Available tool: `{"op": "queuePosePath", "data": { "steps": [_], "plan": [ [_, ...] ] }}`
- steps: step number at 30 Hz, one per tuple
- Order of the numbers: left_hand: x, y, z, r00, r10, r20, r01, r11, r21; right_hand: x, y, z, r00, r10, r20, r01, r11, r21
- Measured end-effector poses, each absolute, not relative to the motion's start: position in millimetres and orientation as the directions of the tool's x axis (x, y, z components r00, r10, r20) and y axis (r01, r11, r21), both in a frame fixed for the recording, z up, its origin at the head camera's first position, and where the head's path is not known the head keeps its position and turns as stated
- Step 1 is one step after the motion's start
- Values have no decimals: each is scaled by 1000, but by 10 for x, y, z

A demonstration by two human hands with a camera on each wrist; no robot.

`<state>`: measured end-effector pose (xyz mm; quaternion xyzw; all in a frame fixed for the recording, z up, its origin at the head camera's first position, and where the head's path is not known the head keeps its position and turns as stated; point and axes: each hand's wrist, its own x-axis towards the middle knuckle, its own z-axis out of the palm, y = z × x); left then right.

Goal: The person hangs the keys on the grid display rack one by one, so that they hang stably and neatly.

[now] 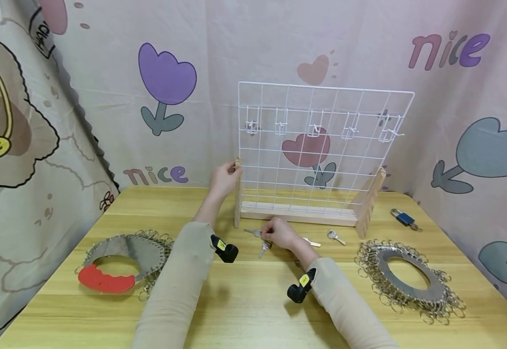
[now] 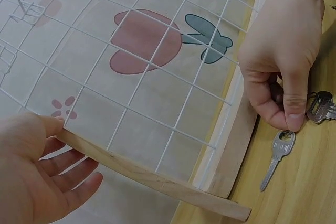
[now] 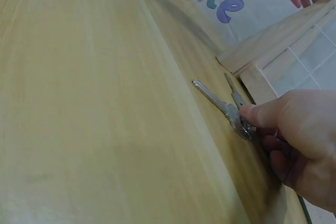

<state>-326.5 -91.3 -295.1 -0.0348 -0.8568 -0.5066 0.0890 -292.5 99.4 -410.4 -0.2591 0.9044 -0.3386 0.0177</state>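
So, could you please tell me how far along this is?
Five hooks already hang on the white wire grid. Now the right hand pinches a key while the left hand grips the wooden upright. Probably left: hanging keys; the hooks look bare, and another key lies unhung.

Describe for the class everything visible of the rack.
The rack is a white wire grid in a pale stand, apparently wooden: a long base between a left post and a right post. Five white hooks line its upper part, nothing hanging from them. It stands upright on the table; the left hand holds the left post near its top.
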Motion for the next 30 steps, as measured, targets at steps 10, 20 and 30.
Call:
{"op": "queuePosePath", "data": {
  "steps": [10,20,30],
  "plan": [
    [-3245,-887,-2949,-979,-23,202,166,490,856,-2908,1095,-3951,-858,-479,185,-478,613,-629],
    [-3242,-906,-2973,-979,-24,204,169,472,865,-2916,1209,-3524,-847,-449,283,-522,608,-598],
    [-3246,-928,-2976,-974,-29,223,185,459,869,-2977,1239,-3040,-815,-381,436,-578,562,-591]
  ]
}}
